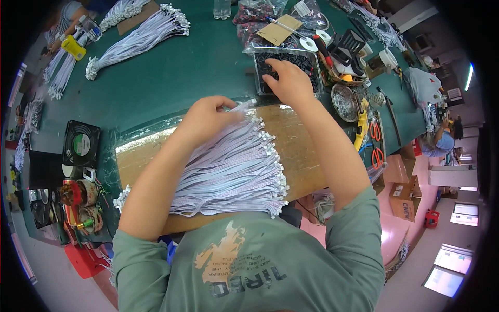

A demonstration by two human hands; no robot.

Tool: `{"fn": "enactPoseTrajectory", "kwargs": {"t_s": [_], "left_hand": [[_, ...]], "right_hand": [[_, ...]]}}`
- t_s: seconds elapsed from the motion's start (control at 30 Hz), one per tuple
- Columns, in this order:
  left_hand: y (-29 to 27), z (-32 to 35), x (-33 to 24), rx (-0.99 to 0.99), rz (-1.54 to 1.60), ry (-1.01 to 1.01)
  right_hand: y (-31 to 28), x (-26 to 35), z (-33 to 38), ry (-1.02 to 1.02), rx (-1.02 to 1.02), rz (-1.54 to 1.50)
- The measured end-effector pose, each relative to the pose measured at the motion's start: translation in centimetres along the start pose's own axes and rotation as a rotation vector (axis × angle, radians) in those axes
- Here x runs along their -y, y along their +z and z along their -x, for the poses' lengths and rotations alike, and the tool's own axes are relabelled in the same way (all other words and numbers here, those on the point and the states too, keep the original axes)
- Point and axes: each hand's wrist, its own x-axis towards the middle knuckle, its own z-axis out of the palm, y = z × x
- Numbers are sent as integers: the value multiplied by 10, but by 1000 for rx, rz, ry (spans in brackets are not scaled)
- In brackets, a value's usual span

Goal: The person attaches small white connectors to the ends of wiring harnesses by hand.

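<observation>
When working outward from the pile of white flat cables (223,171), locate it on the brown board (306,161) just before the torso (312,249), with connector ends (281,179) along its right side. Find the left hand (205,119) at the pile's far edge, with fingers bent over a cable (243,106); cannot tell whether pinching it. Find the right hand (292,83) at the clear tray (257,75) of black parts (297,58), with thumb and index finger parted. Note a metal dish (344,103) and orange-handled scissors (376,136) right of the tray, a black fan (81,144) at left, and a second cable bundle (143,40) farther out.
</observation>
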Motion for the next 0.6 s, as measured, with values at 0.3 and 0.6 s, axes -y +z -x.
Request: {"fn": "enactPoseTrajectory", "kwargs": {"t_s": [0.3,0.6], "left_hand": [[-8,0,-4,33,595,-47],[6,19,19,-111,882,-149]], "right_hand": [[-2,-9,-22,80,210,59],[3,-18,-17,56,106,4]]}}
